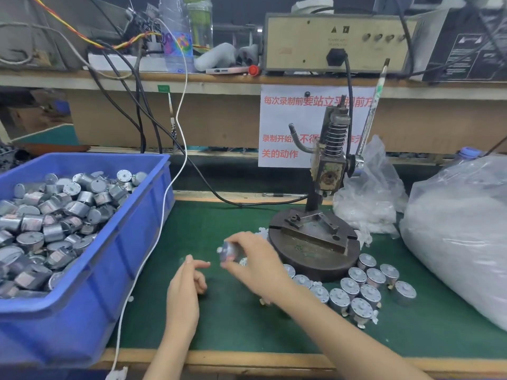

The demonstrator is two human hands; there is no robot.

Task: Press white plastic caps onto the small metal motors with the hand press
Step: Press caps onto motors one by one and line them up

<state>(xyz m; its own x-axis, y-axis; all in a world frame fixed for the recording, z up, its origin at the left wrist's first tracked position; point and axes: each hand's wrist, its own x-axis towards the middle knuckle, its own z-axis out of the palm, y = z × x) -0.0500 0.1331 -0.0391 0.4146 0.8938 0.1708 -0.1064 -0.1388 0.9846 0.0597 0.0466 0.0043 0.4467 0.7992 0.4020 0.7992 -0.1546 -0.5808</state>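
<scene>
— What takes up the most room?
— The green mat [233, 325]. On its left sits a blue bin [131, 242] heaped with motors; on its right lies a big clear bag [461, 229] of white stuff.

— And the press?
— The press [326, 171] stands at the back, between bin and bag, on a round base with its lever up. The fixture plate holds nothing.

— Any motors out on the mat?
— A cluster [356, 289] stands upright just in front of the base and to its right, some touching each other.

— The hands?
— The right hand [255, 261] is left of the base, above the mat. Its thumb and fingertips pinch one motor [229, 252], tilted and blurred. The left hand [186, 289] is just beside it, index finger straight toward the motor, the others loosely curled, with nothing visible in it.

— Caps?
— A few loose caps [262, 231] lie by the base's left edge.
</scene>
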